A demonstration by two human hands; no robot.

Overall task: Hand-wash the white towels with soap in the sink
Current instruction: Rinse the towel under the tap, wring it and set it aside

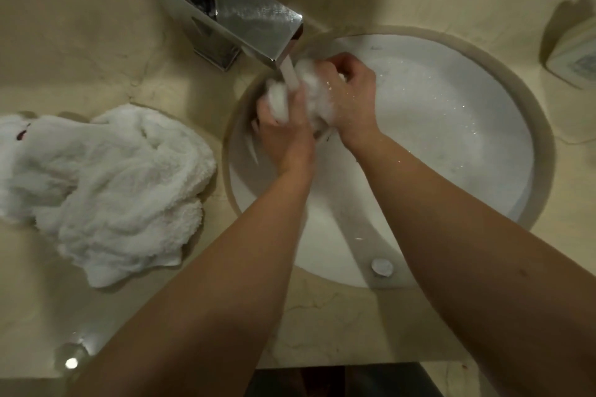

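The round white basin sink [451, 145] is set into the beige stone countertop [80, 42]. The square chrome faucet [225, 13] stands behind the sink at its left, its spout reaching over the bowl. Under that spout, inside the sink, the left hand [283, 135] and right hand [351, 97] grip a bunched wet white towel [309, 87] between them. A crumpled white terry towel [106, 184] lies on the countertop left of the sink. A small pale box [574, 58] sits on the countertop right of the sink. The round overflow cap [382, 266] sits in the sink's near wall.
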